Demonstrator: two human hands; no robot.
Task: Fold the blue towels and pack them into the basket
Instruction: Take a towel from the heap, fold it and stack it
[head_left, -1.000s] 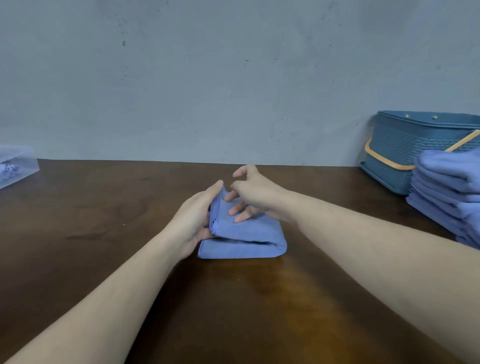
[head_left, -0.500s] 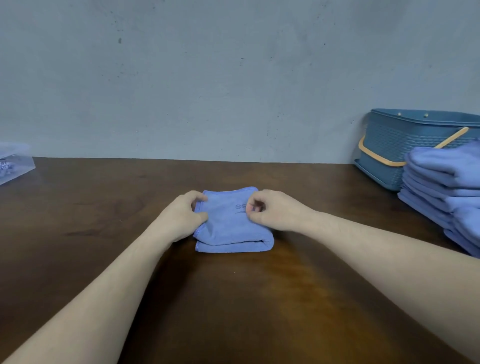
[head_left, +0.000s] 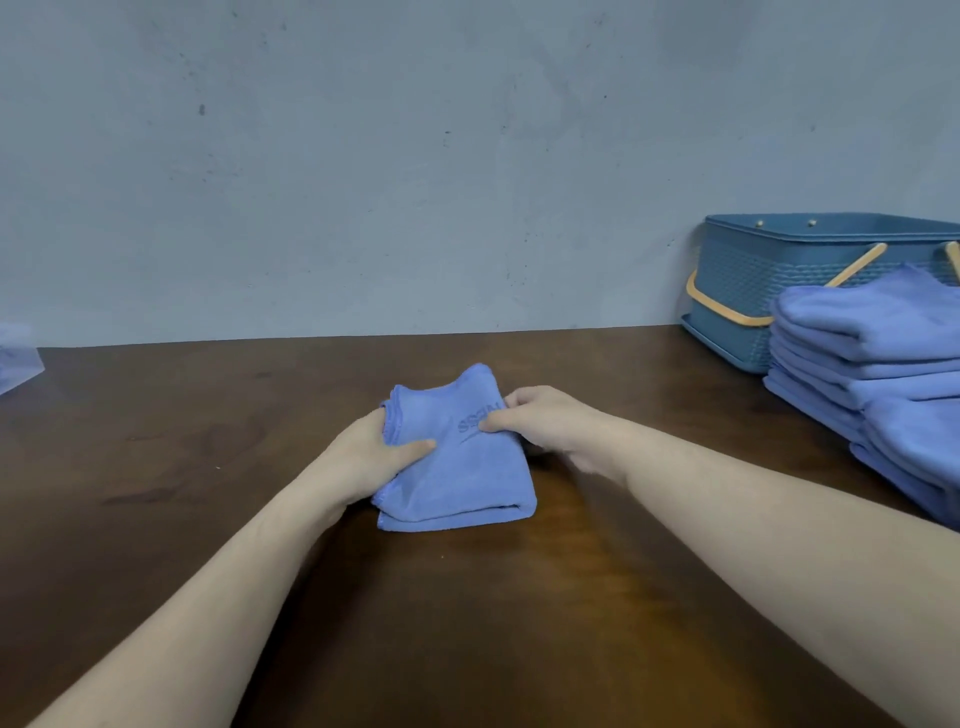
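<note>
1. Fingers (head_left: 524, 402) of the right hand (head_left: 545, 423) curl over the right edge of the folded blue towel (head_left: 467, 478), with the thumb pressed on its top face beside some stitched lettering, so the cloth is pinched between them.
2. On the other side, the left hand (head_left: 363, 457) grips the towel's left edge: its thumb lies across the top face and the remaining fingers are tucked out of sight under or behind the cloth.
3. Held this way, the towel's far end is raised and bunched between the hands, while its near folded edge lies on the dark wooden surface (head_left: 156, 519).
4. Both bare forearms reach in from the lower corners.
5. Well apart to the right, a stack of folded blue towels (head_left: 883, 374) sits on the surface.
6. Just behind that stack stands the blue woven basket (head_left: 748, 291) with tan handles, against the grey wall (head_left: 415, 156).
7. At the far left edge, part of a clear container (head_left: 15, 358) shows.
</note>
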